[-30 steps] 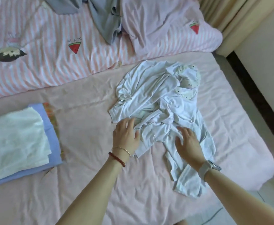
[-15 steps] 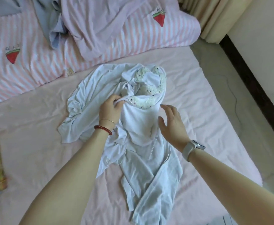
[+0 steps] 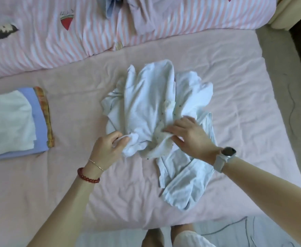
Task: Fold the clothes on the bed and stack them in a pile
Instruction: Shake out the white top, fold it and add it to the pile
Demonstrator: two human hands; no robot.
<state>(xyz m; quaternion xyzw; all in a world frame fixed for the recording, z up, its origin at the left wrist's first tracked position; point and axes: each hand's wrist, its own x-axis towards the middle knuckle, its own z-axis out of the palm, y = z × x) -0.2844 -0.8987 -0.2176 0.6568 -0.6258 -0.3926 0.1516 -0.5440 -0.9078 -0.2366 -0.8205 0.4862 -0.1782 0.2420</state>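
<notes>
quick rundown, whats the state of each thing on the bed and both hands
white garment: crumpled, unfolded, on the sheet
left hand: grips a bunched edge of the garment
right hand: fingers on the garment, thumb under a fold
folded pile: stacked flat, white piece on top
striped duvet: rumpled, more clothes on it

1. Bare pink bed [image 3: 235, 90] sheet is lying open between the crumpled white garment [image 3: 149, 97] and the folded pile [image 3: 16, 122].
2. The striped quilt [image 3: 110, 25] is blocking the far side.
3. Sheet right of the garment is running unobstructed to the bed's edge.
</notes>
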